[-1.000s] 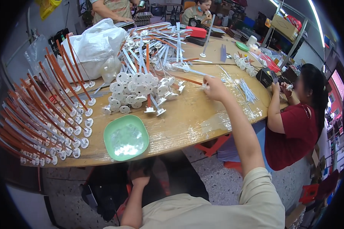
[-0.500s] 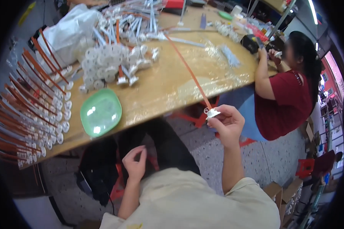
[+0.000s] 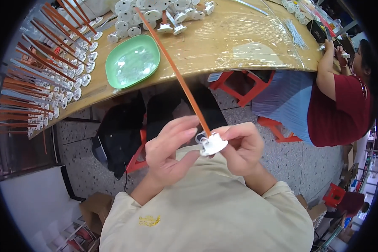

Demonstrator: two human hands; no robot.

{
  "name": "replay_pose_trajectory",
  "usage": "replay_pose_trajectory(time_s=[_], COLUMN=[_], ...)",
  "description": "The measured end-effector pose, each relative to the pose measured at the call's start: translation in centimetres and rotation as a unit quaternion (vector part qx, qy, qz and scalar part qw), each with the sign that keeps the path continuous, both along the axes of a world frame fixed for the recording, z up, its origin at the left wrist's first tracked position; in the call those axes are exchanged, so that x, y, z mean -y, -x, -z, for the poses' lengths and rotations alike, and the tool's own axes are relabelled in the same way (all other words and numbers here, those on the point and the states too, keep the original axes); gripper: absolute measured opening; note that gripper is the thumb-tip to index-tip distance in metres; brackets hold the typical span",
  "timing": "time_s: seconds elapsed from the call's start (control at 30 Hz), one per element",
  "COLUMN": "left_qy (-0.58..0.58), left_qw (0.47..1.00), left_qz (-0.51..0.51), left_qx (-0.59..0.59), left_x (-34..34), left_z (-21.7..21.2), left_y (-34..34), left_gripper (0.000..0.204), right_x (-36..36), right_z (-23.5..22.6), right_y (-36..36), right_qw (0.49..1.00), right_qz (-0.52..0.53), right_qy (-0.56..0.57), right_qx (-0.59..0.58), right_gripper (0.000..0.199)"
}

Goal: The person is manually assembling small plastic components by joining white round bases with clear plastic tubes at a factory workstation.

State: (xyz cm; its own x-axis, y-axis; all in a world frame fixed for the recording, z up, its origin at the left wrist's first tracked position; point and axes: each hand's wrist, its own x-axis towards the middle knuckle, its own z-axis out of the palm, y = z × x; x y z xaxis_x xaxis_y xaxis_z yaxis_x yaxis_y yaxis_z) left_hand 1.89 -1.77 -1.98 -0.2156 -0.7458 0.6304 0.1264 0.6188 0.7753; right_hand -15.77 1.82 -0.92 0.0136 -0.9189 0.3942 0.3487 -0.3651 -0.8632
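Between the thumb and fingers of my right hand [image 3: 244, 147] is a round white plastic base [image 3: 214, 145], held in front of my chest. A long, thin orange strip [image 3: 178, 74] rises from this base and slants away to the far left, over the table edge. Beside the strip's foot shows a small thin loop [image 3: 200, 137], pale in colour. My left hand [image 3: 171, 152] is at the base's left side, fingers spread and curved round it. Its thumb tip comes close to the base's rim; whether they touch I cannot tell.
A green tray [image 3: 113, 71] lies near the table's edge [image 3: 178, 74]. Rows of white bases with upright orange and grey strips [image 3: 67, 63] stand at the left. Loose white bases [image 3: 153, 15] are heaped behind the tray. A co-worker [image 3: 340, 105] sits at right near a red stool [image 3: 243, 86].
My left hand has risen from my lap to the white base and spread its fingers. The right hand has drawn the base nearer my chest. The view has tipped downward.
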Motion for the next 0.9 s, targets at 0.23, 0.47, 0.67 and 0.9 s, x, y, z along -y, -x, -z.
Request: replay_pose_trajectory(time_s=[0.23,0.47,0.67,0.9], left_qy=[0.007,0.037,0.052,0.073], left_qw=[0.997,0.999,0.996,0.995], left_qz=[0.068,-0.001,0.014,-0.033], left_qx=[-0.035,0.004,0.067,0.061], left_x=[-0.7,-1.1,-1.1,-1.0], left_z=[0.2,0.3,0.0,0.7], left_y=[-1.2,-1.3,-3.3,-6.0], left_gripper=[0.04,0.036,0.035,0.028], right_x=[0.0,1.3,1.9,3.1], right_z=[0.5,0.8,-0.1,-1.4], right_y=[-2.2,-2.2,-1.0,1.3], right_qw=[0.972,0.933,0.92,0.927], right_qz=[0.019,0.021,0.055,0.102], right_qy=[0.079,0.168,0.195,0.059], right_qx=[-0.22,-0.319,-0.335,-0.355], right_gripper=[0.026,0.025,0.015,0.008])
